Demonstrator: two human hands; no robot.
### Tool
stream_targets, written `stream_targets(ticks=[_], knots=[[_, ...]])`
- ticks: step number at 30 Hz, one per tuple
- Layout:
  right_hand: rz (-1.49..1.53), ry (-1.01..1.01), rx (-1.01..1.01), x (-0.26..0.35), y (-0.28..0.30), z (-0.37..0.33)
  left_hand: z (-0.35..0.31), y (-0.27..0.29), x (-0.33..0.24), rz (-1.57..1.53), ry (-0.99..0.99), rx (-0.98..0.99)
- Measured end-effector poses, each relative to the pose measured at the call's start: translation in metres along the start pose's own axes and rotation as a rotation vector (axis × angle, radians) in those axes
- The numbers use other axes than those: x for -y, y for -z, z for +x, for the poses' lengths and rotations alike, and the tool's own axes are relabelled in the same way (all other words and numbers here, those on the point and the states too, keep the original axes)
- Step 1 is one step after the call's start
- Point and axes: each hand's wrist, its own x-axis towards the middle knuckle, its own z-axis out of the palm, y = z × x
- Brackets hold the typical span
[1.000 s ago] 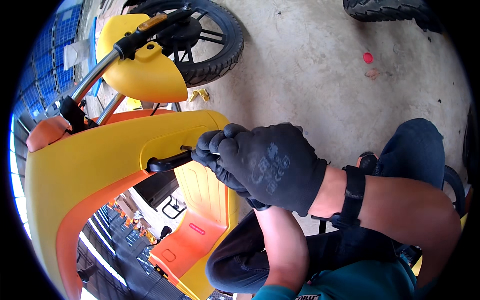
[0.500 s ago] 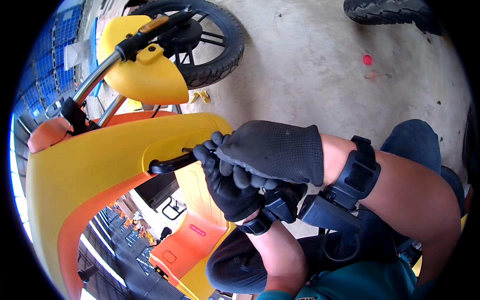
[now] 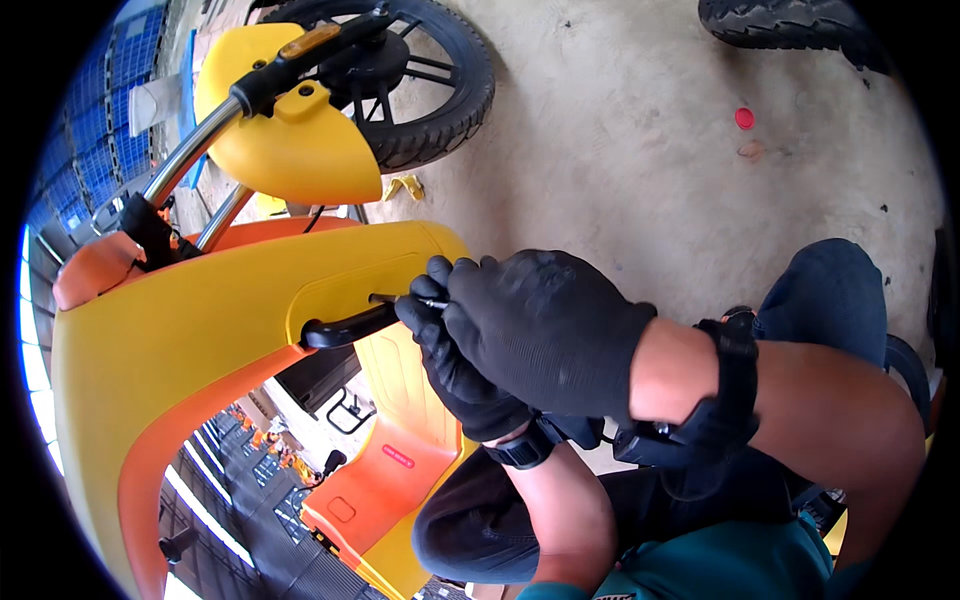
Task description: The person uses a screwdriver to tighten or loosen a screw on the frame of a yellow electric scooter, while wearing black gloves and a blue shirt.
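Both my hands wear black gloves and meet at the edge of a yellow vehicle body panel [image 3: 230,285]. A thin metal rod [image 3: 432,303] shows between their fingertips; its kind is hard to make out. My right hand [image 3: 560,330] lies uppermost, back turned up, its fingers closed on the rod. Below it, my left hand [image 3: 462,385] is partly covered, with its fingers closed round the rod near the panel. A short dark pin [image 3: 381,298] points from the panel toward the rod. Just under it, a curved black handle [image 3: 350,329] runs from the panel to my left fingers.
A black spoked wheel [image 3: 440,110], yellow fender [image 3: 290,150] and chrome fork tube [image 3: 195,150] are at upper left. Below the panel is an orange seat [image 3: 385,465]. Another tyre [image 3: 780,25] and a red cap [image 3: 744,119] are on the concrete floor [image 3: 610,130].
My right hand and wrist have rolled, so the back of the glove now faces up and its curled fingers are hidden. More of the metal rod shows. My left hand stays nearly in place.
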Motion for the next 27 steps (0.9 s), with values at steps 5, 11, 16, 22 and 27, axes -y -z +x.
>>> stream_targets(ticks=[5, 11, 16, 22, 27], knots=[[0.538, 0.101, 0.098, -0.025, -0.006, 0.010, 0.004, 0.003, -0.017, 0.524, 0.001, 0.365], [0.285, 0.319, 0.008, -0.034, -0.019, 0.015, 0.009, -0.016, -0.015, -0.143, 0.275, 0.045], [-0.057, 0.005, -0.002, 0.001, -0.006, 0.006, 0.012, -0.024, 0.007, -0.101, 0.076, -0.059], [-0.131, 0.026, 0.029, 0.009, -0.003, 0.003, 0.008, -0.030, 0.000, -0.124, 0.076, -0.047], [-0.056, -0.010, -0.087, -0.004, -0.011, -0.002, 0.000, -0.025, -0.012, 0.205, 0.195, -0.066]])
